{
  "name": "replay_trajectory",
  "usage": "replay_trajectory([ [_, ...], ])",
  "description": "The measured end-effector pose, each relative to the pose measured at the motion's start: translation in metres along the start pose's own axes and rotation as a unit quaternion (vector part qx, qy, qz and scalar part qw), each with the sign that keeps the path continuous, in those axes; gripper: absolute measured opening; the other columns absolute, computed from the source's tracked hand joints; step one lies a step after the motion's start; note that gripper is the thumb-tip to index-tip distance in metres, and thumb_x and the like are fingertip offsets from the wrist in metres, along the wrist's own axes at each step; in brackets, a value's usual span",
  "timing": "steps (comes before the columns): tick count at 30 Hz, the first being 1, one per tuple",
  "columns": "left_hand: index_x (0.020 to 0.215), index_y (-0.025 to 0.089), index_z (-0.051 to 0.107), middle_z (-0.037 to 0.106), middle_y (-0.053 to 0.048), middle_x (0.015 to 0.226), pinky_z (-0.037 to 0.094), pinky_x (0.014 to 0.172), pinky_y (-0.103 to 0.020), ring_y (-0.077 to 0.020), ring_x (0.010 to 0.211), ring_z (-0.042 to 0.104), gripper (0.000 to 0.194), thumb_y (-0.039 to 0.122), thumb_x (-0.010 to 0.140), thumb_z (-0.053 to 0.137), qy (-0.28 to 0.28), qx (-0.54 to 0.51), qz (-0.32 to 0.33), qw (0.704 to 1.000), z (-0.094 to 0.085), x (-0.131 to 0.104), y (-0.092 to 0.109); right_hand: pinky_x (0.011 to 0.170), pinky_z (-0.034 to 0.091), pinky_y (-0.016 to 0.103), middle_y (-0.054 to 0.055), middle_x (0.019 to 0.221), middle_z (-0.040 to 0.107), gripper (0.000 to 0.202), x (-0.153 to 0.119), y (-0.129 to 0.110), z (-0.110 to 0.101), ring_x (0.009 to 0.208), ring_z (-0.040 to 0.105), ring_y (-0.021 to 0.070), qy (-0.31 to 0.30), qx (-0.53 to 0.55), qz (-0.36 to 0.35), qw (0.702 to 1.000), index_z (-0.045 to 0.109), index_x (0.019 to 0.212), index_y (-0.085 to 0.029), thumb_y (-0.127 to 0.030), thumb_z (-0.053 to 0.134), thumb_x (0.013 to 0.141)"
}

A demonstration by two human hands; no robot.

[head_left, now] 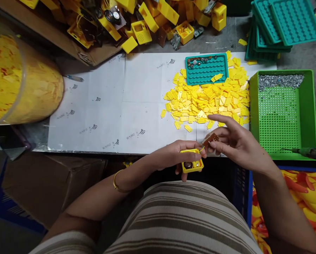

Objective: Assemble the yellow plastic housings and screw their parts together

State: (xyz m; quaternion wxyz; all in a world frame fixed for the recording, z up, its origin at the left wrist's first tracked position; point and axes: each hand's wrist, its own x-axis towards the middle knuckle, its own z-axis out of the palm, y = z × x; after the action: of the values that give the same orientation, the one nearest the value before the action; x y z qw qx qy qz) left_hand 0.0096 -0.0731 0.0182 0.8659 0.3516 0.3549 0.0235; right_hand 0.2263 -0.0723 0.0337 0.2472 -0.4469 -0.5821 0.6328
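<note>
Evidently the two hands share one small assembly at the lower centre of the frame, over the near edge of the paper-covered tabletop [144, 84]. The left hand [171, 153] has its fingers closed around a yellow plastic housing [195, 169], open side up, the thumb lying across it — probably to steady it while leaving the inside in view, where a round speaker [188, 165] sits. The right hand [236, 144] pinches a brown circuit board [210, 140] between thumb and fingers, its index finger stretched clear. The board is just beside the housing, and a yellow wire [202, 148] shows between them, which is likely why both are held so close.

Right of centre, loose yellow plastic tabs [213, 102] are heaped just beyond the hands, presumably for easy reach. A teal ridged tray [200, 76] rests on the heap's far side; its rows seem meant to keep small round parts [195, 62] apart. At the right, a green basket [315, 116] holds metal screws [281, 80] — its walls likely stop them scattering.
</note>
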Motion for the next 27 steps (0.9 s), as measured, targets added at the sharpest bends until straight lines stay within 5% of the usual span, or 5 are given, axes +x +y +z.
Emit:
replay_trajectory([
  [3,0.105,0.02,0.057,0.065,0.001,0.072,0.029,0.032,-0.013,-0.0049,0.036,0.053,0.03,0.043,0.085,0.058,-0.014,-0.006,-0.018,1.0,-0.002,0.0,0.0,0.072,0.053,0.028,0.007,0.104,0.065,0.024,0.0,0.002,-0.004,0.088,0.065,0.0164,0.018,-0.167,-0.062,0.984,0.064,0.11,-0.024,-0.019,0.055,0.088],
  [6,0.101,0.02,0.059,0.062,0.004,0.067,0.028,0.031,-0.013,-0.0041,0.034,0.051,0.026,0.039,0.084,0.059,-0.003,-0.008,-0.023,1.0,-0.003,0.002,-0.001,0.073,0.051,0.029,0.006,0.098,0.064,0.022,-0.002,-0.001,-0.003,0.089,0.063,0.0175,0.054,-0.301,-0.09,0.948,0.068,0.1,-0.024,-0.015,0.053,0.087],
  [13,0.102,0.019,0.054,0.064,0.001,0.076,0.045,0.041,-0.014,-0.0102,0.049,0.065,0.029,0.035,0.081,0.064,0.162,-0.043,0.069,0.983,0.004,0.015,-0.012,0.06,0.051,0.022,0.004,0.093,0.064,0.011,-0.003,-0.005,0.011,0.074,0.063,0.0132,0.084,-0.183,-0.07,0.977,0.062,0.096,-0.019,-0.021,0.056,0.088],
  [18,0.106,0.021,0.053,0.067,-0.004,0.099,0.057,0.07,-0.031,-0.018,0.075,0.072,0.027,0.028,0.082,0.061,0.159,-0.18,0.092,0.966,0.003,0.016,-0.012,0.071,0.052,0.024,0.001,0.088,0.064,0.011,-0.001,0.005,0.024,0.078,0.064,0.0122,0.165,-0.218,-0.135,0.952,0.055,0.096,-0.021,-0.016,0.059,0.087],
  [27,0.105,0.022,0.056,0.064,-0.001,0.089,0.054,0.071,-0.027,-0.0117,0.074,0.062,0.024,0.026,0.082,0.059,0.194,-0.216,0.135,0.947,0.006,0.008,-0.008,0.077,0.049,0.034,0.005,0.092,0.071,0.016,-0.012,0.004,0.027,0.086,0.062,0.0183,0.054,-0.36,-0.19,0.912,0.065,0.101,-0.021,-0.018,0.053,0.092],
])
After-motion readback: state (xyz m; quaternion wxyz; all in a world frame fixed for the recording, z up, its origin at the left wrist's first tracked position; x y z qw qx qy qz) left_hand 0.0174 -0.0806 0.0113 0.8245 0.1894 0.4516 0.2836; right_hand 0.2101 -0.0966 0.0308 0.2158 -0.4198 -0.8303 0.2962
